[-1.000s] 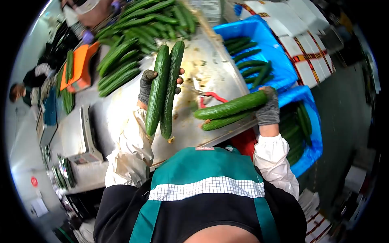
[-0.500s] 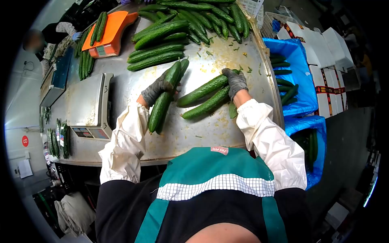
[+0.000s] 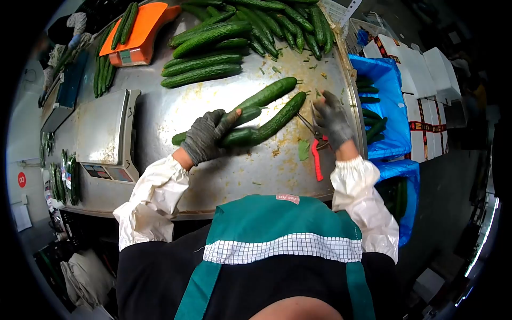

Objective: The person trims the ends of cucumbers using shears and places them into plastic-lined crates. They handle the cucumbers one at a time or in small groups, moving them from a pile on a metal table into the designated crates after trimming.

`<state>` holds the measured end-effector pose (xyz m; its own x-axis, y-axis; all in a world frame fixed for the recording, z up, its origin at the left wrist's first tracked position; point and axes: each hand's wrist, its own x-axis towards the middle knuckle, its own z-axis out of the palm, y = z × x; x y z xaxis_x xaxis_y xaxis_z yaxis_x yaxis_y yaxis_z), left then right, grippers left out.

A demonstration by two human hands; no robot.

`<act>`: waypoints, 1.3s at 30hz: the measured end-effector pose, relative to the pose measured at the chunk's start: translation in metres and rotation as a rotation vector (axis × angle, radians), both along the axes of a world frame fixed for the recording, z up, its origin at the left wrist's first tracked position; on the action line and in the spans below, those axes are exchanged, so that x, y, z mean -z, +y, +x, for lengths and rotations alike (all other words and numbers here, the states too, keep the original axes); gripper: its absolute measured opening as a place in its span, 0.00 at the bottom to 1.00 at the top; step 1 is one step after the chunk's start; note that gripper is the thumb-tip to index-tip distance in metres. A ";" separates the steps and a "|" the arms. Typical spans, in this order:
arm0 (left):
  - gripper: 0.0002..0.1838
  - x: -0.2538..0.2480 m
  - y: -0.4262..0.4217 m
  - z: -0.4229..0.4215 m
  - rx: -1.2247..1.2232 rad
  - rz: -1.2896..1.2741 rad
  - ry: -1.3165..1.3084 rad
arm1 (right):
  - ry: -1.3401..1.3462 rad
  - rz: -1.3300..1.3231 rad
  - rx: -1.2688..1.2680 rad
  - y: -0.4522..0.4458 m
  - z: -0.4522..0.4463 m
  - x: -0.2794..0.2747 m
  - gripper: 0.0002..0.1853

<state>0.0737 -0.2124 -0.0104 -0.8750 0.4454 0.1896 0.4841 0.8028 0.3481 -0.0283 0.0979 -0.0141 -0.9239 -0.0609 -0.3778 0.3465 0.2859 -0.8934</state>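
Observation:
On the metal table (image 3: 213,184) my left hand (image 3: 207,134), in a grey glove with bare fingertips, is closed over cucumbers lying side by side. One cucumber (image 3: 272,92) reaches out beyond the fingers, and another (image 3: 282,118) lies below it, pointing up and right. My right hand (image 3: 333,118), gloved too, is above the red-handled clippers (image 3: 317,159) with its fingers apart and no cucumber in it. A small green leaf (image 3: 303,150) lies left of the clippers.
Several cucumbers (image 3: 208,40) are piled at the back. An orange scale (image 3: 140,34) holds two cucumbers, and a grey scale (image 3: 104,128) stands at the left. Blue-lined crates (image 3: 392,80) with cucumbers and white boxes (image 3: 421,69) stand right. A co-worker's arm (image 3: 76,24) shows upper left.
My right hand has let go of its two cucumbers and moved right, over the clippers. The cucumbers now lie together on the table under and beside my left hand.

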 end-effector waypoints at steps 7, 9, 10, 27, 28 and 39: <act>0.43 0.002 0.059 0.044 0.140 -0.032 -0.072 | 0.380 1.032 -0.372 0.034 0.109 0.014 0.40; 0.43 -0.003 0.087 0.047 0.107 -0.151 -0.232 | 0.374 1.148 -0.381 0.034 0.118 0.028 0.41; 0.44 -0.004 0.100 0.046 0.092 -0.206 -0.309 | 0.372 1.160 -0.358 0.034 0.120 0.033 0.41; 0.47 0.024 0.131 0.029 -0.128 -0.190 -0.261 | 0.394 1.180 -0.284 0.103 0.141 0.039 0.32; 0.47 0.025 0.130 0.033 -0.122 -0.188 -0.259 | 0.454 1.155 -0.238 0.107 0.140 0.042 0.30; 0.38 0.032 0.130 0.050 -0.200 -0.231 -0.079 | 0.156 0.540 -0.406 0.118 0.174 0.000 0.19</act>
<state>0.1241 -0.0829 -0.0421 -0.9577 0.2861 0.0318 0.2871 0.9416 0.1757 0.1461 0.2155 -0.0137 -0.9138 -0.2540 -0.3171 -0.0028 0.7844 -0.6203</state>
